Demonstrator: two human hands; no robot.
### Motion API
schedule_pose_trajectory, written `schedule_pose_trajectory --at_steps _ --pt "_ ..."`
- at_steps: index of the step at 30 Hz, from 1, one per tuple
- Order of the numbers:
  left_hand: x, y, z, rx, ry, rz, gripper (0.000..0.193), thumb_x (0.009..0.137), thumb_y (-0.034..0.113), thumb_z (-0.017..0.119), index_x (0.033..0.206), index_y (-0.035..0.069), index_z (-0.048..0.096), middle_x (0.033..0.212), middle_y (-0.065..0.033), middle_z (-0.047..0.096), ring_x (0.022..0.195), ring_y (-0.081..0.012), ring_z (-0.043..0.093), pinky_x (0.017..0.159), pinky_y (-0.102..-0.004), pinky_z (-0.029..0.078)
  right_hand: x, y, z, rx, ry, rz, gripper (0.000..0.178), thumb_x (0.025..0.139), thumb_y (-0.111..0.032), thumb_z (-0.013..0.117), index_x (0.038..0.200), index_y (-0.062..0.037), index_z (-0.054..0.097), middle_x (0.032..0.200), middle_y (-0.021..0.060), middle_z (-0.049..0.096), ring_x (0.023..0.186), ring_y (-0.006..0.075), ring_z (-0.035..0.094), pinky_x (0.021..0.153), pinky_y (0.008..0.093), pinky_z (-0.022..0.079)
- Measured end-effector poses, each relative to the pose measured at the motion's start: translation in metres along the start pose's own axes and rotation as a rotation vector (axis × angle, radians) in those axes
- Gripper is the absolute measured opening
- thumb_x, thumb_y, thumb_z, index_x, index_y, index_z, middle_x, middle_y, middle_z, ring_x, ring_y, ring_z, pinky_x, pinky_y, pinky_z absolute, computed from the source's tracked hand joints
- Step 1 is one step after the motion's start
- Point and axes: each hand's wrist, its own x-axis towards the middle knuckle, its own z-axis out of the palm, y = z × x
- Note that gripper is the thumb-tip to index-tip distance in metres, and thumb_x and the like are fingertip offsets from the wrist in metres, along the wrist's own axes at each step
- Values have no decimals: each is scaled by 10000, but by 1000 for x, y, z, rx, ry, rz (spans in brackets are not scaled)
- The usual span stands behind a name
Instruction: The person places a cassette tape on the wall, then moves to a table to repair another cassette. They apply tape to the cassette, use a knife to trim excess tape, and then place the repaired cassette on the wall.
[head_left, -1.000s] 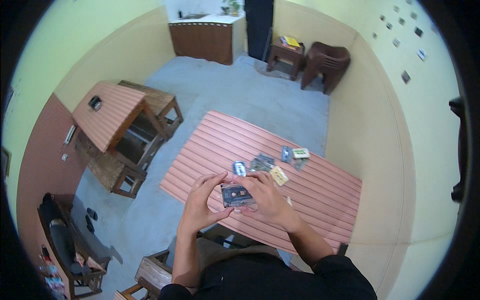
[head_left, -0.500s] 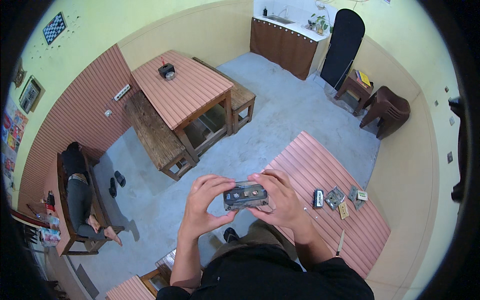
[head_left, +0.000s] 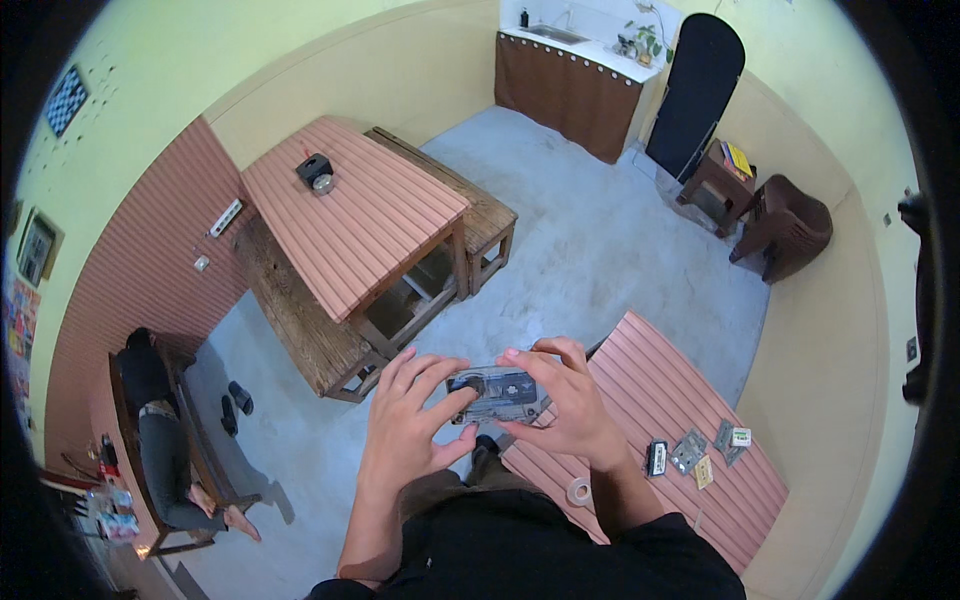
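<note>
A see-through cassette tape (head_left: 505, 396) with a dark middle is held up in front of me, between my two hands. My right hand (head_left: 570, 405) pinches its right end, fingers along the top edge and thumb below. My left hand (head_left: 420, 420) is at the other end: one finger lies across the cassette's left part, another touches near the top corner, and the thumb hangs by the lower left corner. Below and to the right, on the pink slatted table, lie a dark-edged cassette (head_left: 655, 458), clear cassette parts (head_left: 688, 451) and a yellowish cassette (head_left: 703, 472).
A roll of tape (head_left: 580, 491) lies on the near table (head_left: 640, 375). Farther off stand a long slatted table (head_left: 360, 215) with wooden benches (head_left: 300, 310), stacked brown chairs (head_left: 785, 225) and a sink counter (head_left: 600, 60). At left, a person (head_left: 165, 430) lies on a bench.
The cassette now shows a different-looking face. My left finger has come across its left part. The view has shifted, bringing the tape roll into sight; the knife on the table is mostly hidden.
</note>
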Motion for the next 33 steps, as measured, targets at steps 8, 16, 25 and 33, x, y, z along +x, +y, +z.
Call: schedule_pose_trajectory --at_steps 8,16,25,33 --pt "106 -94 14 -191 -232 171 417 695 308 921 1043 134 770 1375 -126 682 1310 -365 642 1229 -644 428 61 80 1 173 -62 93 949 739 -168 976 1592 -94 567 1435 97 729 1303 382 581 1159 507 422" --pt "187 -202 16 -294 -341 349 390 702 289 912 1030 125 779 1408 -162 667 1340 -392 631 1249 -647 413 131 118 49 168 70 186 926 753 -157 961 1591 -90 574 1427 123 727 1309 378 587 1176 517 409" --pt "286 -228 72 -267 -89 238 444 768 228 858 1198 127 818 1549 -175 618 1439 -421 551 1257 -651 375 185 171 46 -475 449 309 881 694 -189 975 1506 -111 643 1394 76 723 1175 341 594 1021 517 449" --pt "406 -165 188 -415 -128 143 605 842 382 888 1275 -1 711 1654 -317 434 1540 -559 337 1257 -687 286 183 295 -39 -723 623 331 808 745 -252 957 1477 -115 642 1397 89 741 1165 330 610 1012 520 440"
